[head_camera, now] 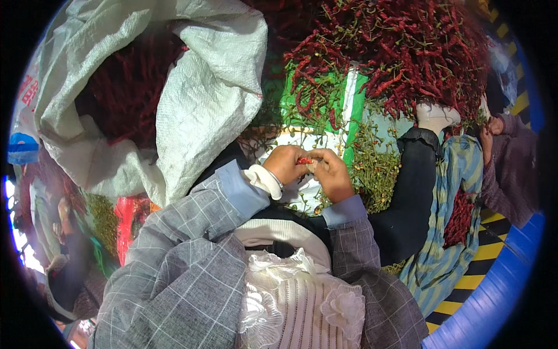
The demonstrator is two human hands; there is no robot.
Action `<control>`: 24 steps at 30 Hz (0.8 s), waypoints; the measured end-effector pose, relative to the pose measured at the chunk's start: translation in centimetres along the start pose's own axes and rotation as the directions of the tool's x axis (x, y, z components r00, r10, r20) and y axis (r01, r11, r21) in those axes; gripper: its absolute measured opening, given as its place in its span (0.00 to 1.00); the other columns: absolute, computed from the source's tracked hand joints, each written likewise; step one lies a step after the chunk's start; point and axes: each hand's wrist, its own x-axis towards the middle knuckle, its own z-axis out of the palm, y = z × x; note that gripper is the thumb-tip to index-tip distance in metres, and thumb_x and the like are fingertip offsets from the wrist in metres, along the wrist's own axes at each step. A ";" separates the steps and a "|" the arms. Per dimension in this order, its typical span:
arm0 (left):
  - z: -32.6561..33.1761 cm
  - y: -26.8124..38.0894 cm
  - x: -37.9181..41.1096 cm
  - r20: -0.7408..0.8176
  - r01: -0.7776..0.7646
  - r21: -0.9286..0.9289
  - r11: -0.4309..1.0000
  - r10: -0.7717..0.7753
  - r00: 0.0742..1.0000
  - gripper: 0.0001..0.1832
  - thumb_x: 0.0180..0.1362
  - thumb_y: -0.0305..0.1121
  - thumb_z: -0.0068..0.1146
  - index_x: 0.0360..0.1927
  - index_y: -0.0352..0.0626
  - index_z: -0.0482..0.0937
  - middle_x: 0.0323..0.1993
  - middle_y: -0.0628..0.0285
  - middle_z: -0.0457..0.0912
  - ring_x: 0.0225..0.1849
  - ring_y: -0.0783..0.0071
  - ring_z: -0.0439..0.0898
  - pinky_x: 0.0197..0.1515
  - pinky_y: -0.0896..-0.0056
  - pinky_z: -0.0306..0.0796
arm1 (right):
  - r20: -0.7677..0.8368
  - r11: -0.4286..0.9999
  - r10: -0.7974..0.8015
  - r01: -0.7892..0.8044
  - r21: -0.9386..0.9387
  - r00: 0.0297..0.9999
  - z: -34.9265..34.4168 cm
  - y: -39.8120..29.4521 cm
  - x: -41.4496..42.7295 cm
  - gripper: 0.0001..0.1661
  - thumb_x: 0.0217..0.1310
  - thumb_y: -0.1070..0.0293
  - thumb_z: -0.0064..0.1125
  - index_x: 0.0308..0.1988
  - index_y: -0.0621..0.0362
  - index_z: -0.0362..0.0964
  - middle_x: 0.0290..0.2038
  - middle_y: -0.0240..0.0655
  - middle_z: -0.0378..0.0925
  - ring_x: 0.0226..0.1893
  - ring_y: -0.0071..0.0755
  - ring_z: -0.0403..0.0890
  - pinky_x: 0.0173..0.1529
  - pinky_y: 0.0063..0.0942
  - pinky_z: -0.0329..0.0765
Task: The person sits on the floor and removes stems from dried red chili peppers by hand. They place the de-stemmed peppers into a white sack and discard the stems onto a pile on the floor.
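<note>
In front of my lap both hands meet at a red chili pepper (304, 161), mostly hidden by the fingers. My left hand (284, 163) pinches it from the left, a white band and a bracelet at the wrist. The bent fingers of my right hand (335, 175) close on its other end; something pale shows at the fingertips. Below the hands lies a white sheet (283, 140) scattered with green stems. More loose stems (377, 174) are heaped just right of my right hand.
A white woven sack (209, 83) with red chilies inside stands at the left. A large heap of dried chilies (405, 52) rises ahead on the right. Beside my leg (412, 196) lies a striped blue-green sack (453, 174). Another person's hand (487, 144) is at the far right.
</note>
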 end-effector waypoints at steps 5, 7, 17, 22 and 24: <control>-0.3 -0.5 0.2 0.101 0.109 -0.132 0.985 -0.096 0.990 0.11 0.45 0.35 0.61 0.27 0.38 0.78 0.22 0.54 0.76 0.25 0.58 0.74 0.29 0.65 0.67 | -0.063 0.996 0.083 -0.084 -0.018 0.995 0.4 0.3 0.4 0.06 0.53 0.78 0.47 0.34 0.65 0.67 0.32 0.34 0.67 0.27 0.18 0.67 0.30 0.17 0.67; 0.0 -0.5 0.4 0.004 -0.010 -0.113 0.994 0.011 1.000 0.09 0.46 0.34 0.59 0.27 0.38 0.77 0.22 0.54 0.75 0.26 0.58 0.74 0.30 0.65 0.67 | -0.141 0.984 0.144 -0.126 0.129 0.980 0.4 0.8 0.8 0.04 0.54 0.78 0.46 0.33 0.64 0.66 0.31 0.33 0.68 0.26 0.17 0.67 0.29 0.17 0.66; -1.9 0.2 0.4 0.379 0.476 -0.834 0.280 -0.336 0.862 0.09 0.55 0.34 0.51 0.28 0.39 0.75 0.20 0.64 0.75 0.19 0.83 0.70 0.17 0.83 0.59 | -0.311 0.579 -0.454 0.011 -0.815 0.835 -1.6 -1.3 5.5 0.12 0.51 0.67 0.53 0.37 0.62 0.67 0.37 0.46 0.67 0.35 0.50 0.72 0.39 0.39 0.70; -3.0 0.3 1.0 0.351 0.430 -0.892 0.137 -0.388 0.852 0.06 0.54 0.29 0.45 0.28 0.38 0.71 0.21 0.61 0.75 0.18 0.78 0.74 0.12 0.85 0.59 | -0.359 0.517 -0.297 -0.167 -0.840 0.885 -4.0 1.1 8.1 0.10 0.50 0.66 0.55 0.35 0.57 0.71 0.38 0.43 0.68 0.35 0.47 0.74 0.37 0.38 0.71; -3.2 -0.4 1.1 0.326 0.431 -0.881 0.194 -0.411 0.852 0.05 0.53 0.27 0.43 0.28 0.37 0.71 0.19 0.62 0.74 0.15 0.79 0.72 0.09 0.84 0.57 | -0.362 0.599 -0.399 -0.059 -0.799 0.842 -5.8 1.6 7.4 0.08 0.50 0.67 0.55 0.33 0.58 0.71 0.38 0.43 0.68 0.33 0.45 0.74 0.37 0.37 0.71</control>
